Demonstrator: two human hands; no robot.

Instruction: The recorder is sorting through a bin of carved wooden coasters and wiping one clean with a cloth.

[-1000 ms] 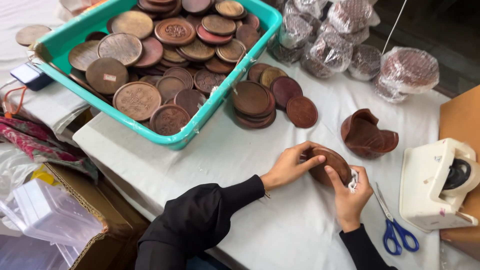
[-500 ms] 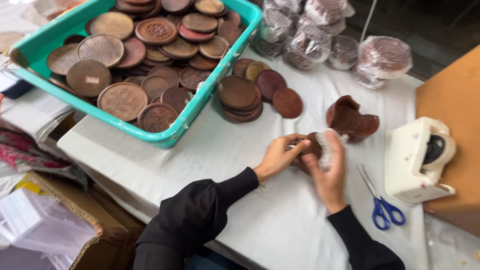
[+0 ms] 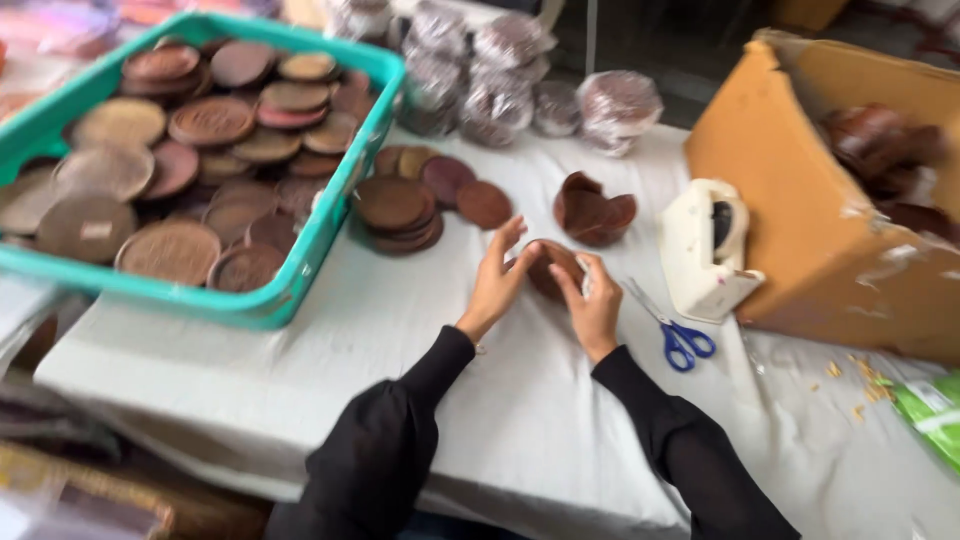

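Both hands work one brown round disc held just above the white surface, between the disc stack and the blue scissors: the left hand cups its left edge with fingers spread, and the right hand pinches its right edge. To handle it well, I judge both hands should keep an even grip so it does not tilt. The teal tray of discs sits well to the left.

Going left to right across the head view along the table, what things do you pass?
Teal crate of brown discs → stack of brown discs → left hand → brown disc held between both hands → right hand → blue-handled scissors → white tape dispenser → cardboard box.
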